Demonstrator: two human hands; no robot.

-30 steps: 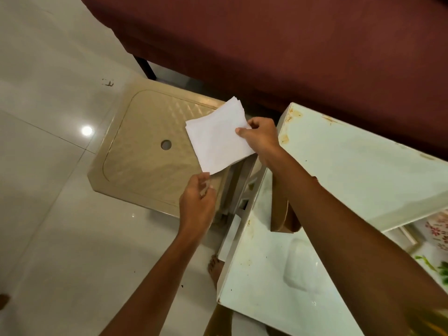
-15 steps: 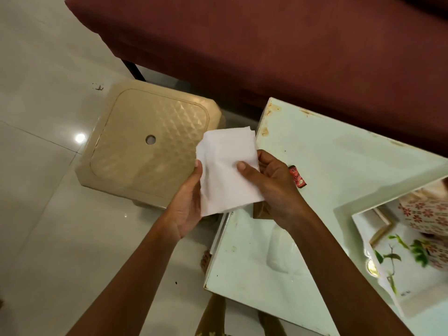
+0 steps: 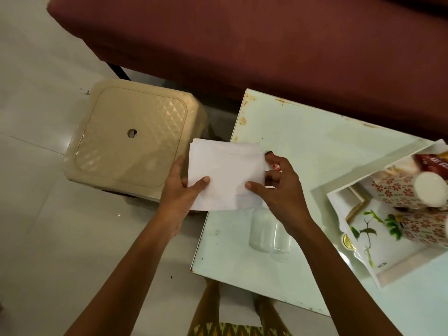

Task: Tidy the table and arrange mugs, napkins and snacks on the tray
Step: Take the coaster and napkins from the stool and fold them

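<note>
I hold a stack of white paper napkins (image 3: 226,170) over the left edge of the pale green table (image 3: 315,146). My left hand (image 3: 180,192) grips its left side, thumb on top. My right hand (image 3: 282,190) grips its right side and also has a small red wrapper (image 3: 272,159) tucked behind its fingers. At the right stands a white tray (image 3: 378,263) with a leaf print. Two floral mugs (image 3: 400,192) lie on it, with a red snack packet (image 3: 434,161) behind them.
A beige plastic stool (image 3: 131,137) stands on the tiled floor left of the table. A maroon sofa (image 3: 242,40) runs along the far side. A clear flat object (image 3: 269,234) lies on the table below my right hand. My feet show under the table's near edge.
The napkins came down from over the stool toward the table edge. My left hand took hold of the stack's left side, so both hands hold it. The tray came further into view.
</note>
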